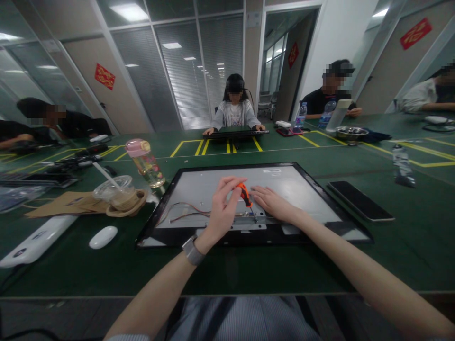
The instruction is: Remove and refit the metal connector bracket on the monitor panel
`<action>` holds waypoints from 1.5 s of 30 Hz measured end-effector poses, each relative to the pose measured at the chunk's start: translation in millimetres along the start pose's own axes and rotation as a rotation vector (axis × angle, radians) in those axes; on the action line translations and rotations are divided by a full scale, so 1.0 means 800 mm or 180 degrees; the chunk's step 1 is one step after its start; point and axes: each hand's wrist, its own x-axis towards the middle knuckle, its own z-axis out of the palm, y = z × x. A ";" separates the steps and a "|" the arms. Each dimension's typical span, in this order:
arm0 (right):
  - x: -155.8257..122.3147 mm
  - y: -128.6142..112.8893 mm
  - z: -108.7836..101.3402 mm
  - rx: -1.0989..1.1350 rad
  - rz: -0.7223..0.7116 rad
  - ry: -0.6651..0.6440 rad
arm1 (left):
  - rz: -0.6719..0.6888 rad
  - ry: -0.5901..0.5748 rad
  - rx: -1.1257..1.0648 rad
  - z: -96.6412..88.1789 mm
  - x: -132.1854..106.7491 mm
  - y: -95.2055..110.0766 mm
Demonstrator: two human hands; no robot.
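My left hand (224, 204), with a watch (193, 250) on its wrist, is closed on an orange and black screwdriver (245, 195). The screwdriver leans, its shaft pointing down at a metal bracket (261, 220) near the front edge of a display panel (199, 182). The panel lies flat with its silvery back up and a black frame around it. My right hand (272, 201) rests on the panel just right of the screwdriver, fingers stretched out and holding nothing. Thin coloured wires (185, 217) run from the bracket to the left. The screwdriver's tip is too small to make out clearly.
A black phone (359, 201) lies right of the panel. On the left are a white mouse (103, 237), a white device (37, 240), a plastic cup (117, 192) in a carrier and a pink-lidded bottle (145, 163). Several people sit around the green table (220, 272).
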 end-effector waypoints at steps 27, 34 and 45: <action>0.000 -0.003 -0.001 -0.0050 -0.0019 0.0091 | 0.0024 -0.0155 -0.0160 0.001 -0.001 0.005; 0.002 0.004 0.006 -0.0004 -0.0016 0.0142 | 0.0143 -0.0169 -0.0013 0.001 0.001 0.003; 0.001 -0.001 0.000 -0.0026 -0.0031 0.0079 | 0.0033 -0.0051 -0.0032 0.004 -0.002 0.007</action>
